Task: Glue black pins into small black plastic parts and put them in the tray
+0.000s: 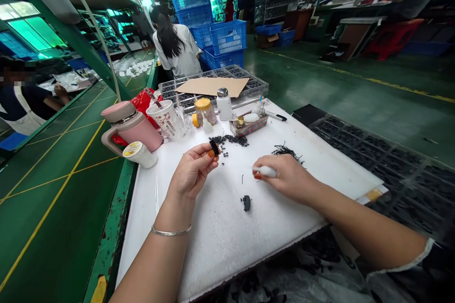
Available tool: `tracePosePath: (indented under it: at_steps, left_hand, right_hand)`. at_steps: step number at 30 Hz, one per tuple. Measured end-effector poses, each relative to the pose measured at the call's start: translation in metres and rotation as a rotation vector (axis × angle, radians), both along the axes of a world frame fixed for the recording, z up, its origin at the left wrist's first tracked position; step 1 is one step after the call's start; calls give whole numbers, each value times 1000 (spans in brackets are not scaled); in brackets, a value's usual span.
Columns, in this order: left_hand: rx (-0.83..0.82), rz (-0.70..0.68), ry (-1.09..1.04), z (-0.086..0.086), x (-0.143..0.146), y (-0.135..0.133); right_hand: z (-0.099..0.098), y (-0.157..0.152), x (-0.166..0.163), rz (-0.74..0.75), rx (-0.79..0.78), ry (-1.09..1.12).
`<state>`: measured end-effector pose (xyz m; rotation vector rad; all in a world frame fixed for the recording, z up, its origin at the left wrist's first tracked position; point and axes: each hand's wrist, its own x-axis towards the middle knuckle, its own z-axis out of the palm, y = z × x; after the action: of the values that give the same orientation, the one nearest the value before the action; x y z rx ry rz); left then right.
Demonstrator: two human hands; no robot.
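Note:
My left hand (195, 170) is raised over a white foam board (220, 227), its fingertips pinched on a small black part (214, 147). My right hand (286, 176) rests on the board to the right, fingers closed around a small white tool (263, 171). Between the hands, nearer me, lies a small dark grey part (246, 202). A pile of tiny black rings (232, 140) lies just beyond my left hand. A heap of thin black pins (286, 152) lies just beyond my right hand.
A pink lidded jug (131, 128), a white tub (140, 154), a patterned cup (163, 118), jars, a white bottle (223, 104) and a small box (249, 125) line the board's far edge. Black compartment trays (391, 161) lie right. Two people sit ahead and left; blue crates (227, 38) stand behind.

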<state>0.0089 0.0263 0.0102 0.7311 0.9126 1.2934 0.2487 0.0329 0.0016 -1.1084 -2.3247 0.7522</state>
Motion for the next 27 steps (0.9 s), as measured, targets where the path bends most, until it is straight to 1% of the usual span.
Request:
tracePosePath:
  at_steps: [2, 4, 6, 9, 11, 14, 17, 19, 21, 23, 25, 27]
  left_hand:
    - [-8, -7, 15, 0, 2, 0]
    - [-18, -17, 24, 0, 4, -1]
    - [-24, -18, 29, 0, 5, -1]
    - [-20, -3, 32, 0, 3, -2]
    - [-11, 12, 25, 1, 0, -1]
    - [-2, 38, 12, 1, -5, 0]
    - [-9, 49, -9, 0, -8, 2]
    - [-19, 38, -37, -1, -9, 3]
    - [-24, 10, -64, -1, -9, 2]
    - [-17, -21, -80, -1, -7, 0]
    - [-8, -49, -83, -1, -6, -1]
    - [-7, -61, -89, -2, -6, -1]
  right_hand:
    - [4, 6, 8, -123, -40, 19]
    - [6, 12, 13, -164, -88, 28]
    - [4, 18, 11, -99, -88, 37]
    - [-6, 25, -5, 62, 4, 3]
    - [-14, 29, -19, 148, 57, -71]
    - [-21, 34, -33, 190, 98, -209]
    - [-19, 38, -37, 188, 82, -268]
    - [-12, 41, -36, 175, -13, -199]
    - [2, 43, -35, 145, -155, -29]
    - [20, 43, -37, 135, -239, 174]
    - [38, 40, -43, 150, -219, 317]
    - [52, 34, -50, 151, -133, 373]
